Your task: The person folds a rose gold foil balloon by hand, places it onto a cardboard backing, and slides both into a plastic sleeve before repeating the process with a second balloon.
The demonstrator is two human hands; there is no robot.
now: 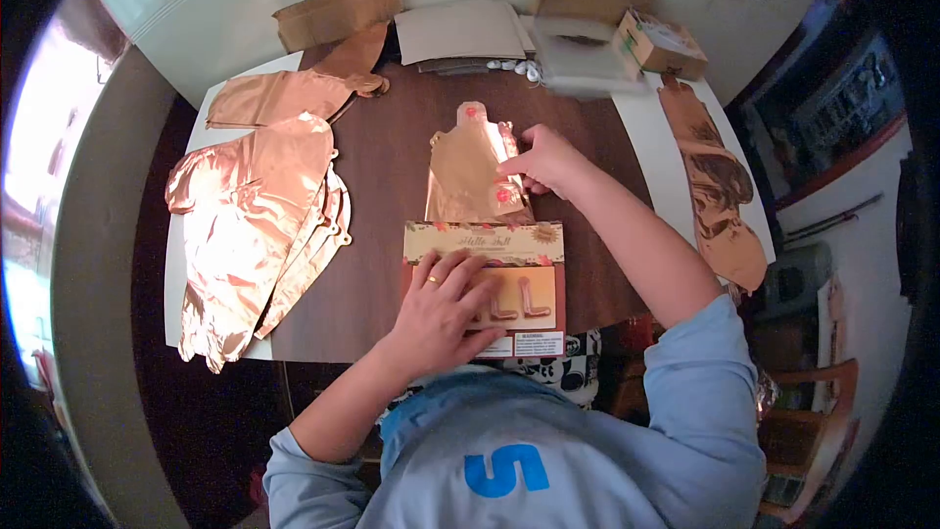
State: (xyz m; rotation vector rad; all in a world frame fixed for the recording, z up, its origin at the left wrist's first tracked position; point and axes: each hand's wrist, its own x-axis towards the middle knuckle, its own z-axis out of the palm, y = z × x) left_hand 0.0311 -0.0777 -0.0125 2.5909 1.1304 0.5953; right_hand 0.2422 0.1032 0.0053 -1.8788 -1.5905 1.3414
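Card (485, 243), headed "Hello Fall", with two copper Ls pictured and "WARNING" on its white label (539, 345), lies at the near edge of the table (597, 225) under the flat left hand (443, 306), fingers slightly apart. Foil (465, 176), folded, shiny copper and red-spotted, meets the card's top edge, the right hand (551, 163) at its right side, fingertips close together, though whether clamped I cannot tell. Farther right sits a box (676, 60), something pale and blurred at its top.
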